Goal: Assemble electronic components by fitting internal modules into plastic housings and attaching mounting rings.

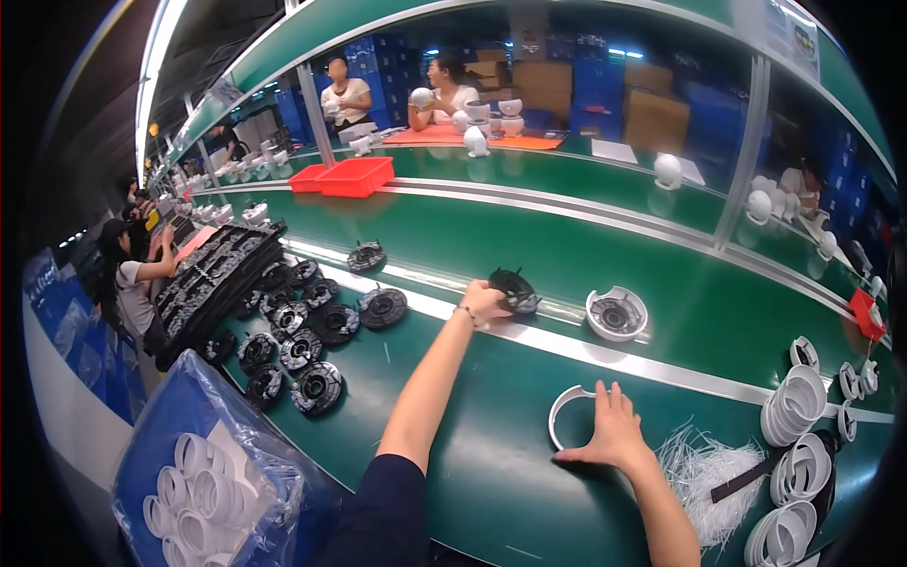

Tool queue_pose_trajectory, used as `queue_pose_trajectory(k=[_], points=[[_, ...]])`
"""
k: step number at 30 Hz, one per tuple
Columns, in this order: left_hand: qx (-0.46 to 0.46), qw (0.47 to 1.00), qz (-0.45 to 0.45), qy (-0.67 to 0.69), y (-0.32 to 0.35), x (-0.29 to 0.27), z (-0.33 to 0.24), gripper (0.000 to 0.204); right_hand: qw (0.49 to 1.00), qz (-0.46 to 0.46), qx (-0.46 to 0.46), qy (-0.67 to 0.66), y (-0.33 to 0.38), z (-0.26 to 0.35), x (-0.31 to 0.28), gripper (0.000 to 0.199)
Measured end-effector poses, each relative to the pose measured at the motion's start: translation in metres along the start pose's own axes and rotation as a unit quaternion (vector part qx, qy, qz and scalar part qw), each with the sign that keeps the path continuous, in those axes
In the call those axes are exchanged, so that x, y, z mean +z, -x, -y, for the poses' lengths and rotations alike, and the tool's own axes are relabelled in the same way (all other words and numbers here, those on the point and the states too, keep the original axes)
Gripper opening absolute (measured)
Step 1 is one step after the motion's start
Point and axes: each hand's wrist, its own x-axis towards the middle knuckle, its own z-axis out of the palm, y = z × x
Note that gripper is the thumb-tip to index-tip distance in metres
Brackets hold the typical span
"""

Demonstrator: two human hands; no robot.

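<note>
My left hand (pixel 484 300) reaches forward across the green belt and grips a black round part (pixel 515 288) near the metal rail. Nearer to me, my right hand (pixel 612 430) lies flat on the belt with fingers spread, pressing on a white ring (pixel 559 408) that curves round its left side. A white cup-shaped housing with a black part inside (pixel 616 315) sits on the belt to the right of my left hand.
Several black round parts (pixel 312 331) lie at the left beside stacked black trays (pixel 210 283). White rings (pixel 794 406) are piled at the right next to white plastic strips (pixel 704 468). A blue bag of white rings (pixel 203 482) stands lower left. Red bins (pixel 354 177) and other workers are beyond.
</note>
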Motion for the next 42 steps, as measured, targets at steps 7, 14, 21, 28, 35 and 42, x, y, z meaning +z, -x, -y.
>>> queue_pose_trajectory(k=[7,14,21,28,35,42], points=[[0.126,0.99,-0.02,0.065,0.115,0.071,0.017,0.044,0.766,-0.204,-0.052,-0.607,-0.032,-0.019,-0.013,0.094],[0.173,0.978,0.101,0.05,0.179,0.116,0.043,0.055,0.785,-0.268,-0.101,-0.549,-0.034,0.009,-0.019,0.104],[-0.021,0.892,0.281,0.353,0.175,0.096,0.0,0.06,0.888,-0.29,-0.173,-0.313,-0.038,0.016,-0.036,0.117],[-0.048,0.875,0.312,0.366,0.17,0.095,-0.01,0.058,0.91,-0.196,-0.24,-0.274,-0.028,0.018,-0.053,0.119],[-0.009,0.873,0.367,0.321,0.175,0.105,-0.003,0.072,0.888,-0.185,-0.235,-0.35,-0.011,-0.009,-0.057,0.12],[0.056,0.908,0.27,0.317,0.175,0.106,0.017,0.056,0.912,-0.248,-0.145,-0.293,-0.004,0.02,-0.042,0.115]])
